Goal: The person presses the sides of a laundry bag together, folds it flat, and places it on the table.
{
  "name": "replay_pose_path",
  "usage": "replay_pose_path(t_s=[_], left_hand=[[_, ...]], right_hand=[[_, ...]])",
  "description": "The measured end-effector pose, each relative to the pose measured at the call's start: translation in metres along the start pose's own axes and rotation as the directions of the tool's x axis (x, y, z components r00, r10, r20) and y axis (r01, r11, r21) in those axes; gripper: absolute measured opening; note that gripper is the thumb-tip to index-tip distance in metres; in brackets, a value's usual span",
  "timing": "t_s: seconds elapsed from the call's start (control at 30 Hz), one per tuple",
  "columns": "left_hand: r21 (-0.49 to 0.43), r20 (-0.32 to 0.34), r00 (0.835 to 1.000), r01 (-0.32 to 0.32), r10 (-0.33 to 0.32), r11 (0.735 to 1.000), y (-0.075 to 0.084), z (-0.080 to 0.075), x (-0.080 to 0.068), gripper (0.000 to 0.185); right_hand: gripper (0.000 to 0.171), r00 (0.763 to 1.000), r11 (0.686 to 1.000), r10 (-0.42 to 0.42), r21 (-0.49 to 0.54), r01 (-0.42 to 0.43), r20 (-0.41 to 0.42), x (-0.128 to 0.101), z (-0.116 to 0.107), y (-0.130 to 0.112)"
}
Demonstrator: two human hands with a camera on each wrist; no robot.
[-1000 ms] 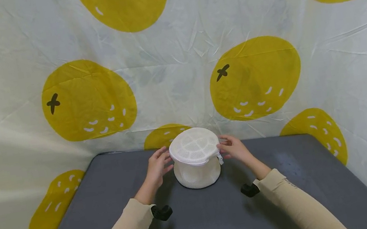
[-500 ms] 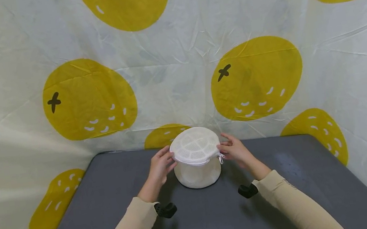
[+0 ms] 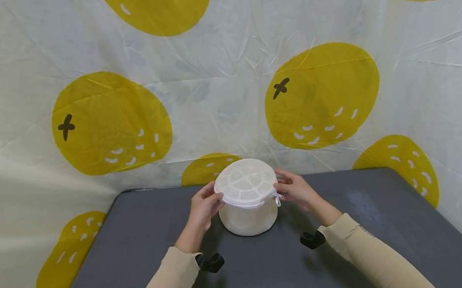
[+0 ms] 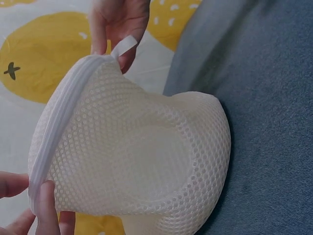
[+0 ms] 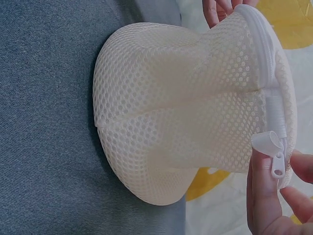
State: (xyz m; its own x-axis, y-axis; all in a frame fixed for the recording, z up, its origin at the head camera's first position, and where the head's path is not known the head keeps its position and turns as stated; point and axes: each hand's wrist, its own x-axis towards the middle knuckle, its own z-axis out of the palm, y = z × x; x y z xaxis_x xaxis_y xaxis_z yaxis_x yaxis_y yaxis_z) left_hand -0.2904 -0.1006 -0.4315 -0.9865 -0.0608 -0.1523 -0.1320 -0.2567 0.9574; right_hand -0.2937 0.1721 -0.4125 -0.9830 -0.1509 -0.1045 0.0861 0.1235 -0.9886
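Note:
A white mesh laundry bag with a round zipped top stands upright on the dark surface, its sides drawn in at the middle. My left hand pinches the left edge of the top, thumb on the near side, and in the left wrist view its fingers lie against the zipper band. On the opposite edge, my right hand pinches the rim beside the zipper. The zipper pull and a small white fabric tab show by the right fingers in the right wrist view.
A dark grey padded table lies under the bag. Behind it hangs a pale curtain printed with large yellow fruit. Each wrist wears a black camera mount, one at the left cuff and one at the right cuff.
My left hand has moved right, from just beside the bag onto its rim, and now pinches it. My right fingers have drawn closer together on the other edge. The bag stays in place.

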Motion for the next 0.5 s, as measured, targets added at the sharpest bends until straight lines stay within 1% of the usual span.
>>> replay_pose_path(t_s=[0.23, 0.5], left_hand=[[0.038, 0.000, 1.000, -0.015, 0.015, 0.999, -0.0031, -0.0012, -0.0015, 0.059], [0.061, -0.001, 1.000, -0.030, 0.030, 0.998, -0.0060, -0.0019, -0.0011, 0.058]], right_hand=[[0.061, 1.000, 1.000, 0.004, 0.007, -0.004, -0.004, -0.0020, 0.0008, 0.0042], [0.061, 1.000, 1.000, -0.002, 0.011, 0.002, -0.010, -0.0019, 0.0016, 0.0102]])
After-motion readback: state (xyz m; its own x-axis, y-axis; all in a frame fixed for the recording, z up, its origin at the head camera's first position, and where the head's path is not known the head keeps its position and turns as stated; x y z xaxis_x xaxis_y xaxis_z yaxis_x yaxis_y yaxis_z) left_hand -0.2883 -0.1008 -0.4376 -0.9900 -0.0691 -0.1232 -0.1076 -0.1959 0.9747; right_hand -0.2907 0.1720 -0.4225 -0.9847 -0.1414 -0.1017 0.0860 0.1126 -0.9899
